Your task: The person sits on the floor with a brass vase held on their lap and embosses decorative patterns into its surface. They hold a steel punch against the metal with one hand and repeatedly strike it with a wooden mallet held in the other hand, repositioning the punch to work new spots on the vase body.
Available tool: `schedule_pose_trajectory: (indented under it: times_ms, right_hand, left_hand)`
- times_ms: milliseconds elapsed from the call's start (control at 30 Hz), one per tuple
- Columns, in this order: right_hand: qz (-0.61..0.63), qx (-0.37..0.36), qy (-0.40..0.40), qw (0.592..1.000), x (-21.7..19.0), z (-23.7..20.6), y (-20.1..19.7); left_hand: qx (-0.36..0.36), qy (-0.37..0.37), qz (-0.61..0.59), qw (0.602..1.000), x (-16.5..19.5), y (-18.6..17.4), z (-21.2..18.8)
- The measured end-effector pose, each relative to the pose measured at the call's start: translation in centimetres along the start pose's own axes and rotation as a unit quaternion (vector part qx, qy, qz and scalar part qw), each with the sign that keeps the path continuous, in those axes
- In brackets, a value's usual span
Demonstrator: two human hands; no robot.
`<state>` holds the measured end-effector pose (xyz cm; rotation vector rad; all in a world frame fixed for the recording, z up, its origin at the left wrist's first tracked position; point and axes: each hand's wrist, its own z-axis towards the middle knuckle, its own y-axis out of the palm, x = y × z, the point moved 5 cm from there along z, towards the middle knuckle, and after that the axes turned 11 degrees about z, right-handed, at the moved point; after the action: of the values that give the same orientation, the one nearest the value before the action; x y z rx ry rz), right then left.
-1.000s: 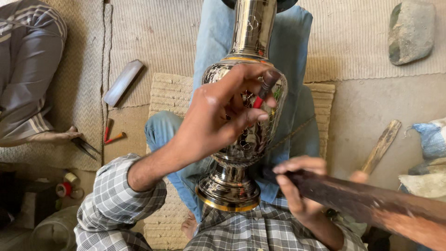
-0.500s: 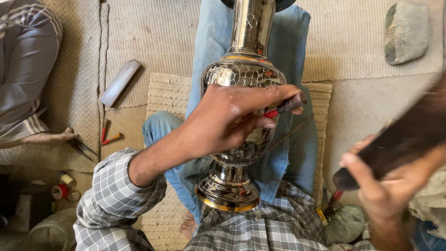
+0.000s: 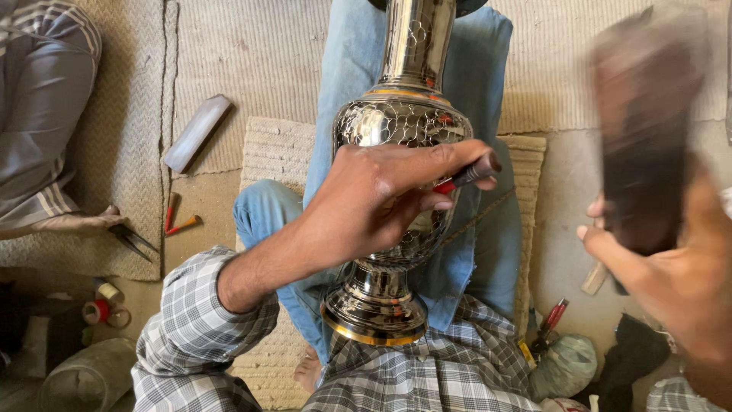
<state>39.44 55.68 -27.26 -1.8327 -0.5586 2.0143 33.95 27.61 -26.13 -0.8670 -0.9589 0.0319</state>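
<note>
A tall shiny metal vase (image 3: 393, 122) with an engraved honeycomb pattern lies along my legs, its round base (image 3: 374, 313) near my belly. My left hand (image 3: 381, 194) rests on the vase's belly and pinches a small chisel (image 3: 467, 175) with a red and dark shaft against the metal. My right hand (image 3: 679, 275) is raised at the right and grips a dark wooden mallet (image 3: 644, 137), which is blurred and points upward.
A woven mat (image 3: 267, 152) lies under my legs on the floor. A flat grey bar (image 3: 197, 132), red-handled tools (image 3: 179, 221) and scissors (image 3: 130, 236) lie at the left, near another person's leg (image 3: 38, 114). Tape rolls (image 3: 103, 305) sit at the lower left.
My right hand has swung the dark mallet from low across the lower right up to a raised position. My left hand settled the chisel onto the vase's belly.
</note>
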Motion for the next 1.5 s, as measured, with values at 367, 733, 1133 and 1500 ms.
schedule_pose_trajectory:
  times_ms: [367, 733, 1133, 1500]
  right_hand:
    - [-0.117, -0.168, 0.011, 0.979, 0.1, 3.5, -0.5]
    - [-0.233, -0.256, -0.105, 0.932, -2.6, 7.0, -0.8]
    - [-0.240, -0.289, -0.181, 0.909, -6.3, 8.4, -0.1]
    - [-0.240, -0.296, -0.198, 0.903, -7.6, 8.4, 0.1]
  left_hand:
    - [0.154, -0.069, -0.019, 0.985, 0.3, 0.5, -2.7]
    - [0.247, -0.168, -0.067, 0.952, 0.9, 1.1, -4.2]
    - [0.308, -0.142, -0.110, 0.934, 1.1, 1.8, -5.5]
    - [0.302, -0.177, -0.056, 0.935, 0.3, 2.1, -6.0]
